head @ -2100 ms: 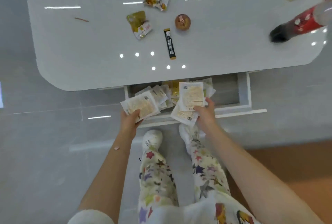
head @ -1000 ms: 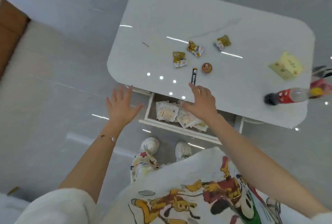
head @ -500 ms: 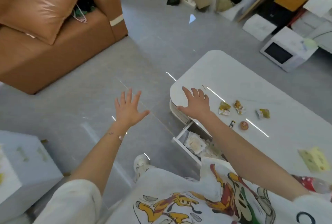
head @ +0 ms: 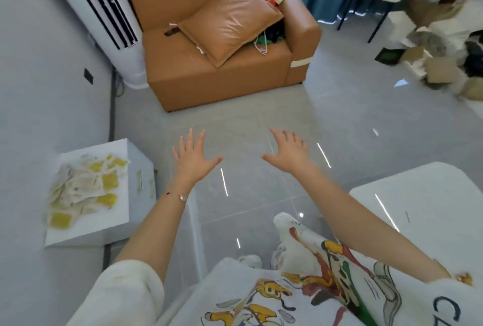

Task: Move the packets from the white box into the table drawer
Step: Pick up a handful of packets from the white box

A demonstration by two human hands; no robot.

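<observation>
Both hands hang empty, fingers spread, over bare floor. The white box [head: 115,223] of packets [head: 83,189] sits at eight o'clock from the left hand [head: 192,158], the nearer one; the right hand [head: 288,154] is farther off.

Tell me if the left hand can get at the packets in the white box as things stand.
Probably yes. The left hand is empty with fingers spread, and the packets lie uncovered in the open white box to its left, nothing between them. It would need to swing over and down.
</observation>
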